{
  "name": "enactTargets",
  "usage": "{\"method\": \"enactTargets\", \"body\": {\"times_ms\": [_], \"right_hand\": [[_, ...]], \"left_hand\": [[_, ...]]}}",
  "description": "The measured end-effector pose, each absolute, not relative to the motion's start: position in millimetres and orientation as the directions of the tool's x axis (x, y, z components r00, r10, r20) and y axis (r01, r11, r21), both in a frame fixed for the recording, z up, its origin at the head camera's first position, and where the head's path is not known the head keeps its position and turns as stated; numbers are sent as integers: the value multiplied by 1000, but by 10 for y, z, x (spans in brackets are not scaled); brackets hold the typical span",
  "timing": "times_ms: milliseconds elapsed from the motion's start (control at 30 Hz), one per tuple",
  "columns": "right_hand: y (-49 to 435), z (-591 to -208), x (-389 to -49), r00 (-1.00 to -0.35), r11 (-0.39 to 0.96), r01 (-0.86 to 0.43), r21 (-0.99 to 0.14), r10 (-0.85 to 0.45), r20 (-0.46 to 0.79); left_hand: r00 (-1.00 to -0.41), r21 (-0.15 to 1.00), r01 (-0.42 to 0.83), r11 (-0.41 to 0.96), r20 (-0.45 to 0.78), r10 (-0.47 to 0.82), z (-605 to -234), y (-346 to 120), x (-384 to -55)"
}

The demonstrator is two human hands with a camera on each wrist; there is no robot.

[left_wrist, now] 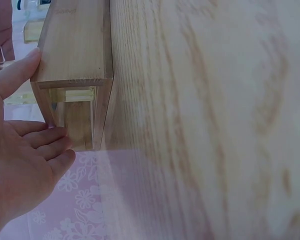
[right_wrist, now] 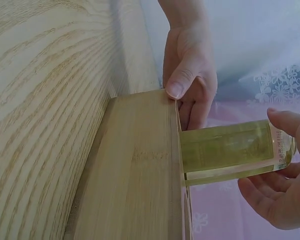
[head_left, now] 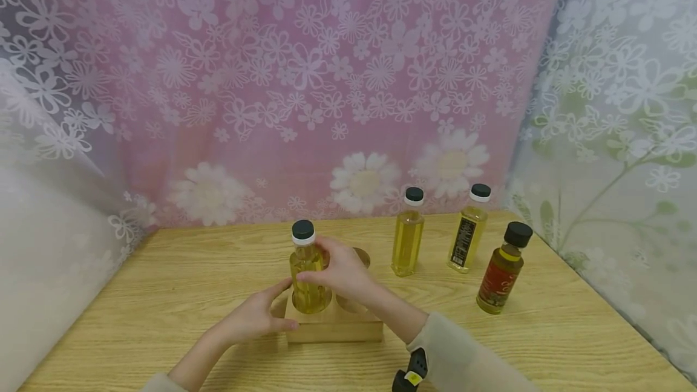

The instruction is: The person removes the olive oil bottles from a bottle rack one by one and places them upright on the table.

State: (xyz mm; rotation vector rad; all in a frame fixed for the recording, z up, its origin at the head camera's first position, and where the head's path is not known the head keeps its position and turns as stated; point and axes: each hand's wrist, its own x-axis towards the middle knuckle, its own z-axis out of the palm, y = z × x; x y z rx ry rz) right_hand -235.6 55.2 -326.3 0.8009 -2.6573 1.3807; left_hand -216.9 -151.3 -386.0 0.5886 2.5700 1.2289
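An oil bottle (head_left: 309, 296) with a dark cap and white collar stands upright in the front left hole of a small wooden bottle rack (head_left: 334, 333). My right hand (head_left: 348, 271) holds this bottle around its upper body, thumb on the near side; the right wrist view shows the bottle's yellow-green body (right_wrist: 227, 148) between thumb and fingers. At the rack's left end, my left hand (head_left: 253, 317) grips the rack, its thumb over the front corner. In the left wrist view, the left fingers (left_wrist: 50, 140) lie at the rack's hollow end.
Right of the rack stand two yellow oil bottles, one plain (head_left: 407, 244) and one with a black label (head_left: 464, 242). Nearer the right edge is a darker bottle (head_left: 498, 280) with a red label. A pink flowered curtain (head_left: 305, 77) hangs behind the wooden table (head_left: 207, 271).
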Motion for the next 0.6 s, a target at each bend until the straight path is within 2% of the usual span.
{"method": "enactTargets", "body": {"times_ms": [300,600], "right_hand": [[545,-3270,-2340,-878,549,-464,-695,-391,277],[650,-3053,-2346,-895,520,-431,-737,-348,278]], "left_hand": [[-889,793,254,554,-34,456,-3892,-1515,-2173],[-891,778,263,571,-31,452,-3887,-1524,-2183]]}}
